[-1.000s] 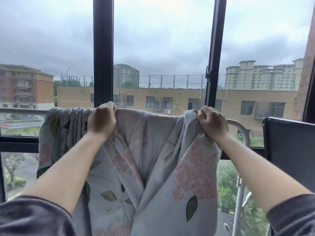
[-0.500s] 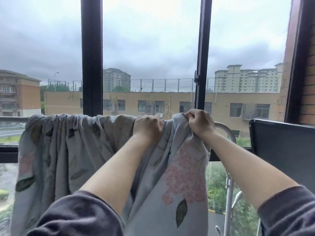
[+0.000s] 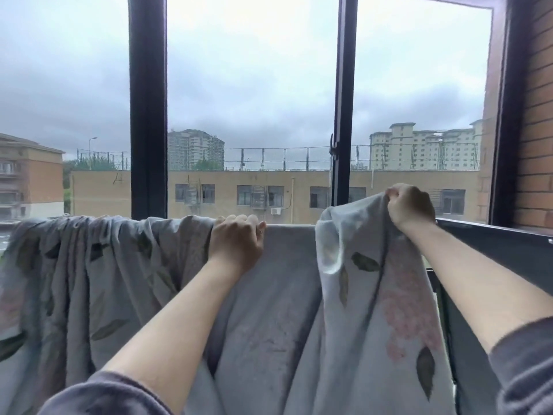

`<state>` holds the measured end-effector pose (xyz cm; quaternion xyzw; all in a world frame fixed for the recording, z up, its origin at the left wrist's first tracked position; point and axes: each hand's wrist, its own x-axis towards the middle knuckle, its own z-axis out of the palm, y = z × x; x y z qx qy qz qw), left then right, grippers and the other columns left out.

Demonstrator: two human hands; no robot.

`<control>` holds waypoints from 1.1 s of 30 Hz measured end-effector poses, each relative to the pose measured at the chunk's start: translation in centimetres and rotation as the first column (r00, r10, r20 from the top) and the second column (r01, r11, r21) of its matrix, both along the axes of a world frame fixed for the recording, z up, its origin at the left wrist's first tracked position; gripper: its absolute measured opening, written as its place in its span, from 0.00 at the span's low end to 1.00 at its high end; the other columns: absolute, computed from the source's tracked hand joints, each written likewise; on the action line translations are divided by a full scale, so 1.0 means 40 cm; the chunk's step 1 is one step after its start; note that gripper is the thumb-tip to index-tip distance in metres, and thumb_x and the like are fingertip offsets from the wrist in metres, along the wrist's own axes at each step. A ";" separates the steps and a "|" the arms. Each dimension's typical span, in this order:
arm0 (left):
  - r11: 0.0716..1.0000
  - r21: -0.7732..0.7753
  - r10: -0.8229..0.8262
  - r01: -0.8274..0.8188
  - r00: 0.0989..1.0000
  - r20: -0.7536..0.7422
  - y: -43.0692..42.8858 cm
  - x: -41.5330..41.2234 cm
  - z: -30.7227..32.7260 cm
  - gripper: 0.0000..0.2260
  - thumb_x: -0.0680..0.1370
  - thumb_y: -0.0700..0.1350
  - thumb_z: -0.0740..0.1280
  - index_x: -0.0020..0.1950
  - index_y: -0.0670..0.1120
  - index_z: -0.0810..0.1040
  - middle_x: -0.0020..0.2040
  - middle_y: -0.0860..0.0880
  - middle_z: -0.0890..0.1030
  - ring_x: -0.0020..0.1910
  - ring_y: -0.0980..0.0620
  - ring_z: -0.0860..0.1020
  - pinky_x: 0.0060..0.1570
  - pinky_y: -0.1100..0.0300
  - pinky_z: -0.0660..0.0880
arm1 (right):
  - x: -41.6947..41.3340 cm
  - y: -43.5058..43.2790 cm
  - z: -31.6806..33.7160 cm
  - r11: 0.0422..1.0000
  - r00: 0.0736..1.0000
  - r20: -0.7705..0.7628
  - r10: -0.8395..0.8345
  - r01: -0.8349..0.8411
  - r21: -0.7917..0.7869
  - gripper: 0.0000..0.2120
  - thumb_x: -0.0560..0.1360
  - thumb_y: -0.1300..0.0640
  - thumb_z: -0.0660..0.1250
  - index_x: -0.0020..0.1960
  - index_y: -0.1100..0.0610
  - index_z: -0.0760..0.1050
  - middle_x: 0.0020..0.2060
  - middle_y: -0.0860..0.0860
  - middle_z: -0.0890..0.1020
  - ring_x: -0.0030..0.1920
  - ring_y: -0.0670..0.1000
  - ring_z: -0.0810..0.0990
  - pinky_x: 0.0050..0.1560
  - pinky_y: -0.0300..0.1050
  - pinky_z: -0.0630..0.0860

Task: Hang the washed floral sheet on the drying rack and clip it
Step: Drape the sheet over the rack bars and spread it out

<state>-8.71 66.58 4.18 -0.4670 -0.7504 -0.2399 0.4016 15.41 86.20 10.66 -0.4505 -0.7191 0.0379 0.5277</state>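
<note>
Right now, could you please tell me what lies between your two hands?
In the head view, only a smooth, flat stretch of the sheet lies between the left hand and the right hand, hanging down from its top edge.

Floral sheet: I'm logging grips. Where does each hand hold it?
The left hand grips the floral sheet at its top fold; the right hand holds a raised edge farther right.

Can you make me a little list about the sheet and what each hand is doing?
sheet: grey with leaves and pink flowers, draped in front of the window, bunched up at the left
left hand: fingers curled over the sheet's top edge
right hand: grips a bunch of sheet, held higher than the rest
clips: none in view
outside: cloudy sky, buildings
</note>
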 end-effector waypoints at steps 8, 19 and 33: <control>0.999 0.019 0.042 -0.043 0.998 0.036 0.026 0.030 -0.005 0.19 0.79 0.52 0.48 0.44 0.45 0.75 0.45 0.44 0.80 0.48 0.42 0.76 0.54 0.50 0.65 | -0.019 -0.009 -0.157 0.966 0.965 0.063 0.255 -0.253 -0.044 0.16 0.82 0.53 0.50 0.53 0.60 0.73 0.53 0.61 0.79 0.51 0.60 0.76 0.46 0.50 0.68; 0.992 0.097 -0.087 0.085 0.996 0.017 -0.053 0.068 -0.193 0.27 0.74 0.42 0.61 0.74 0.45 0.62 0.75 0.44 0.60 0.75 0.43 0.56 0.72 0.41 0.50 | -0.102 -0.185 -0.314 0.892 0.935 0.291 0.203 -0.299 0.338 0.28 0.73 0.48 0.50 0.74 0.48 0.61 0.77 0.53 0.53 0.76 0.59 0.44 0.72 0.62 0.39; 0.964 -0.258 0.109 -0.064 0.980 0.165 -0.413 -0.020 -0.667 0.23 0.68 0.41 0.62 0.64 0.44 0.75 0.68 0.45 0.72 0.70 0.45 0.66 0.66 0.37 0.64 | -0.225 -0.467 -0.802 0.858 0.593 0.727 0.348 -0.514 0.008 0.28 0.70 0.54 0.62 0.70 0.48 0.67 0.72 0.53 0.66 0.72 0.59 0.64 0.68 0.69 0.56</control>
